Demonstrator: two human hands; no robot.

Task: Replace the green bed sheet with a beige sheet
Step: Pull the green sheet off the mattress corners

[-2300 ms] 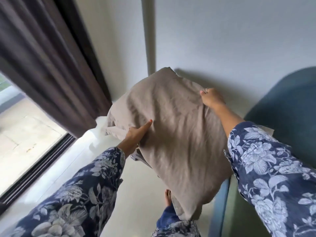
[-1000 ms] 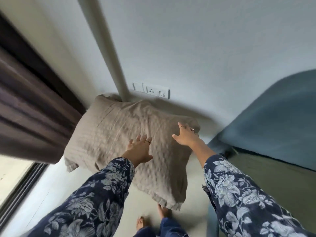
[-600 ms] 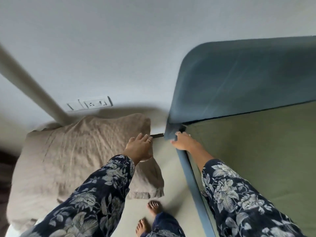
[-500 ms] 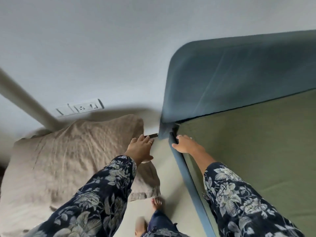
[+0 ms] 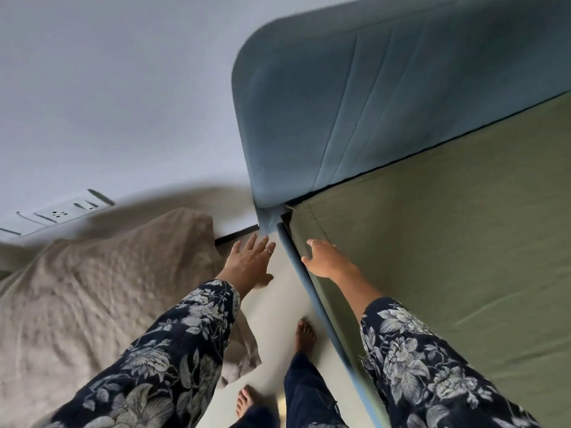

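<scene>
The green sheet (image 5: 448,248) covers the mattress on the right, tucked at the corner under the blue headboard (image 5: 355,97). My right hand (image 5: 324,259) reaches over the blue bed rail (image 5: 312,291) onto the sheet's near corner, fingers spread and resting on it. My left hand (image 5: 251,262) is stretched out with straight fingers in the gap beside the bed, holding nothing. A beige pillow (image 5: 92,291) lies on the floor at the left against the wall.
A white wall with a socket plate (image 5: 61,213) stands behind the pillow. A narrow strip of pale floor (image 5: 278,332) runs between pillow and bed, where my bare feet stand.
I let go of the beige pillow, which now lies on the floor. My view turned right to the bed, and both hands moved toward the sheet's corner.
</scene>
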